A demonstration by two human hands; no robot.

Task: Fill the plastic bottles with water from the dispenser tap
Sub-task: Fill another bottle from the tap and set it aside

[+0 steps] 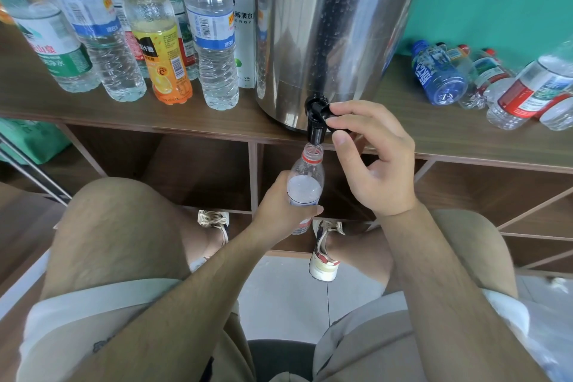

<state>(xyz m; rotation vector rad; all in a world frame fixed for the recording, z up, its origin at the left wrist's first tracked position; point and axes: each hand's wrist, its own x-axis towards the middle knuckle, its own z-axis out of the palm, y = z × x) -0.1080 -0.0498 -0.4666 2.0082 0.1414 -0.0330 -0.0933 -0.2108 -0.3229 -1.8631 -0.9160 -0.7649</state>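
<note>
Nearest, the left hand [279, 211] is gripping a clear plastic bottle [305, 186], with water standing near its shoulder. Just above, the right hand [375, 161] is pinching the black tap [316, 124], and the bottle's open neck is sitting under the spout. Beyond, the shiny steel dispenser [328, 25] is standing on the wooden surface [465, 133]. Filled bottles [214, 40] are standing upright beyond the left hand, while empty bottles [440, 77] are lying sideways right of the right hand.

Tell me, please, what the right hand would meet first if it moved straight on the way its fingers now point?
The black tap: the right hand pinches its lever between finger and thumb, so nothing lies between them. The steel dispenser appears to stand just behind the tap, though depth is unclear.
</note>
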